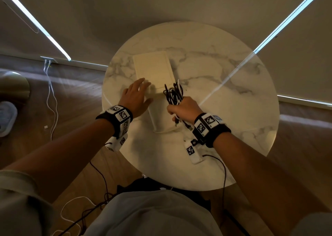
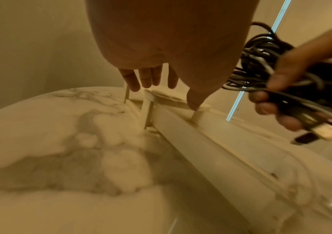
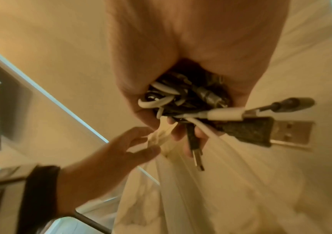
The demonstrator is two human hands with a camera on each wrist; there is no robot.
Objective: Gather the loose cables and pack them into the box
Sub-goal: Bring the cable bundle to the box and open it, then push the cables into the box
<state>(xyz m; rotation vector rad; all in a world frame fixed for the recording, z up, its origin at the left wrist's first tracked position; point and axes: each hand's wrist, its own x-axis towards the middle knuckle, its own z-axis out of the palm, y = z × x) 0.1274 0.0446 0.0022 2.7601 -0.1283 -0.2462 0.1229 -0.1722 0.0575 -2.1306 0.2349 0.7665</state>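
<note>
A cream box (image 1: 154, 70) lies opened out flat on the round marble table (image 1: 224, 92). My left hand (image 1: 138, 95) reaches over its left side with fingers straight. In the left wrist view, the thumb tip of this hand (image 2: 161, 91) presses a small tab on the box's (image 2: 181, 126) rim. Just right of the box, my right hand (image 1: 181, 108) grips a bundle of black and white cables (image 1: 173, 93), held above the tabletop. The right wrist view shows the bundle (image 3: 181, 98) in the fist, with USB plugs (image 3: 293, 133) sticking out below.
White cords (image 1: 52, 99) run across the wooden floor at left from a floor socket (image 1: 47, 58). A white shoe-like object (image 1: 7, 117) lies at the far left. Thin black wires hang from my wrist devices near the table's front edge.
</note>
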